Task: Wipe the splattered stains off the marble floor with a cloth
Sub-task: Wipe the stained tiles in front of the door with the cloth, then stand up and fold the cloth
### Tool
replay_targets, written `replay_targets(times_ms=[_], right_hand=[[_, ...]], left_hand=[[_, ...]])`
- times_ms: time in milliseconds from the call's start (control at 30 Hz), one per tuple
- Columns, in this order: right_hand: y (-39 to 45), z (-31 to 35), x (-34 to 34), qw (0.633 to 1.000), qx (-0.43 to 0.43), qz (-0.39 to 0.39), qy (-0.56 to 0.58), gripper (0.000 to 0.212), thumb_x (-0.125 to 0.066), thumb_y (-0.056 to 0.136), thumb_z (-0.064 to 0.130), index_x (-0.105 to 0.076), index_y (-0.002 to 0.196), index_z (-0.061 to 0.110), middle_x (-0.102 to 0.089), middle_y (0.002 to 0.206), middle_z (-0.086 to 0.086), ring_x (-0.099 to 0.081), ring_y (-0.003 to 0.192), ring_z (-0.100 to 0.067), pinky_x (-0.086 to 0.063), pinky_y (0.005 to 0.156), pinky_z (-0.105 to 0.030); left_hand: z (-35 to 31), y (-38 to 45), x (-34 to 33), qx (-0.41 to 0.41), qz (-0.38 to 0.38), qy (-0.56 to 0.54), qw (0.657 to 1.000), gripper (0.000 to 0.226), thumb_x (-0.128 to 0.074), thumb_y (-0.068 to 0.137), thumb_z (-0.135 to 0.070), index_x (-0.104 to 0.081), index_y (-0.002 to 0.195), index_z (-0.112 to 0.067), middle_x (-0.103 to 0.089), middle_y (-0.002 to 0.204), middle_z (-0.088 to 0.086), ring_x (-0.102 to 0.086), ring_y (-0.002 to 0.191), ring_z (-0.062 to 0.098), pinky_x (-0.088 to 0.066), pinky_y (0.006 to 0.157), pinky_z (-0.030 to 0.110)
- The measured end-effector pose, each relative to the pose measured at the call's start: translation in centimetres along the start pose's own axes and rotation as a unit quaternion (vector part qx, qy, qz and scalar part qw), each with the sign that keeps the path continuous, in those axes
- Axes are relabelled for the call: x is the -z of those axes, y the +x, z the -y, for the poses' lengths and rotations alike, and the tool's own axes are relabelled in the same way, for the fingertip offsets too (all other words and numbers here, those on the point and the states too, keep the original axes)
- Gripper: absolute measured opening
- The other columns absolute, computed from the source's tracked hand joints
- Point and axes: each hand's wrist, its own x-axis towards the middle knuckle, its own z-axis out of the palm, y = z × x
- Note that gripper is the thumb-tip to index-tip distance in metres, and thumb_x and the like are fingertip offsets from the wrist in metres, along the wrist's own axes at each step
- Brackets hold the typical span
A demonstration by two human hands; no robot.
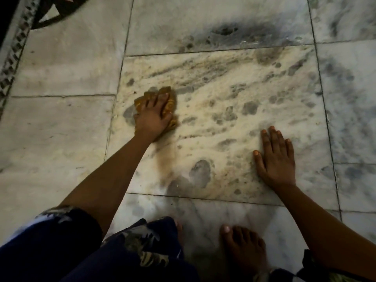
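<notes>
The marble floor (61,123) is laid in large square slabs with thin dark joints. Grey and brownish stains (230,115) splatter the middle slab. On it lie a crumpled yellow cloth (171,104), a flat palm and two bare feet (244,247)

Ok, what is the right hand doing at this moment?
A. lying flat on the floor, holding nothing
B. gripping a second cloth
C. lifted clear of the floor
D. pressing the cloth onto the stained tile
A: the right hand lies palm down with straight fingers on the stained tile, while the left hand presses the yellow cloth.
</notes>
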Motion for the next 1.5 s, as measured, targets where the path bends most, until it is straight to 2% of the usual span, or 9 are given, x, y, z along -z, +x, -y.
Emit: replay_targets(times_ms=[333,500,633,800,933,1033,1167,1333,1500], right_hand=[[0.6,0.7,1.0,0.998,0.021,0.016,0.053,0.074,-0.016,0.089,0.053,-0.024,0.148,0.009,-0.015,0.156,-0.017,-0.013,0.144,-0.03,-0.005,0.115,-0.044],[1.3,3.1,1.7,0.996,0.034,0.003,0.082,0.072,-0.017,0.089,0.051,-0.026,0.147,0.009,-0.016,0.156,-0.016,-0.014,0.144,-0.029,-0.007,0.116,-0.043],[2.5,4.9,2.5,0.992,0.059,0.0,0.112,0.071,-0.02,0.089,0.05,-0.029,0.146,0.009,-0.022,0.154,-0.015,-0.021,0.142,-0.029,-0.013,0.114,-0.043],[4.0,6.9,2.9,0.986,0.073,-0.002,0.151,0.07,-0.023,0.089,0.051,-0.031,0.146,0.011,-0.032,0.151,-0.012,-0.027,0.14,-0.026,-0.018,0.114,-0.041],[4.9,8.4,2.9,0.982,0.069,-0.005,0.176,0.07,-0.025,0.088,0.051,-0.036,0.143,0.01,-0.041,0.146,-0.011,-0.033,0.137,-0.028,-0.02,0.113,-0.043],[6.1,9.2,2.8,0.98,0.061,-0.011,0.191,0.068,-0.028,0.088,0.05,-0.038,0.142,0.01,-0.043,0.144,-0.012,-0.036,0.135,-0.028,-0.023,0.112,-0.043],[8.4,10.7,2.3,0.979,0.061,-0.003,0.193,0.067,-0.029,0.088,0.048,-0.039,0.141,0.008,-0.044,0.143,-0.014,-0.037,0.134,-0.03,-0.027,0.111,-0.046],[11.8,12.7,1.2,0.978,0.07,0.024,0.197,0.063,-0.034,0.09,0.043,-0.039,0.14,0.005,-0.045,0.142,-0.015,-0.039,0.133,-0.031,-0.029,0.11,-0.048],[13.4,14.8,4.0,0.979,0.085,0.047,0.177,0.061,-0.035,0.093,0.039,-0.039,0.14,0.001,-0.044,0.142,-0.018,-0.04,0.132,-0.033,-0.03,0.109,-0.048]], left_hand=[[-1.7,-10.0,-2.8,-0.073,0.019,0.008,0.997,0.063,-0.041,0.079,-0.044,-0.04,0.141,-0.032,-0.028,0.149,0.006,-0.031,0.127,0.034,-0.039,0.089,0.05],[-1.7,-11.7,-2.6,-0.153,0.019,-0.241,0.958,0.065,-0.044,0.07,-0.043,-0.052,0.132,-0.025,-0.054,0.131,0.005,-0.051,0.116,0.023,-0.041,0.089,0.028],[-2.9,-11.4,0.1,-0.011,0.031,-0.488,0.872,0.043,-0.05,0.085,-0.019,-0.055,0.126,-0.03,-0.057,0.126,-0.005,-0.057,0.107,0.009,-0.047,0.086,0.022],[-2.0,-8.9,2.9,0.182,0.165,-0.749,0.615,0.024,-0.05,0.089,-0.032,-0.061,0.108,-0.021,-0.063,0.09,0.0,-0.065,0.07,0.014,-0.049,0.064,0.027],[-0.9,-7.5,4.3,0.214,0.148,-0.816,0.516,0.044,-0.031,0.092,-0.028,-0.069,0.091,-0.006,-0.066,0.089,0.012,-0.065,0.076,0.024,-0.053,0.077,0.033],[-0.3,-6.0,4.3,0.22,0.139,-0.851,0.457,0.047,-0.028,0.091,-0.031,-0.061,0.107,-0.003,-0.062,0.101,0.016,-0.062,0.088,0.03,-0.045,0.09,0.043],[0.2,-3.8,4.2,0.206,0.142,-0.887,0.388,0.052,-0.03,0.09,-0.034,-0.071,0.098,-0.002,-0.068,0.095,0.018,-0.069,0.082,0.032,-0.056,0.077,0.046],[0.7,-0.7,4.4,0.238,0.124,-0.889,0.372,0.054,-0.042,0.076,-0.041,-0.063,0.111,-0.005,-0.063,0.106,0.019,-0.059,0.098,0.033,-0.037,0.1,0.049],[0.4,0.5,7.3,0.27,0.14,-0.882,0.361,0.054,-0.03,0.091,-0.045,-0.055,0.12,-0.006,-0.059,0.11,0.017,-0.056,0.101,0.032,-0.034,0.104,0.048]])
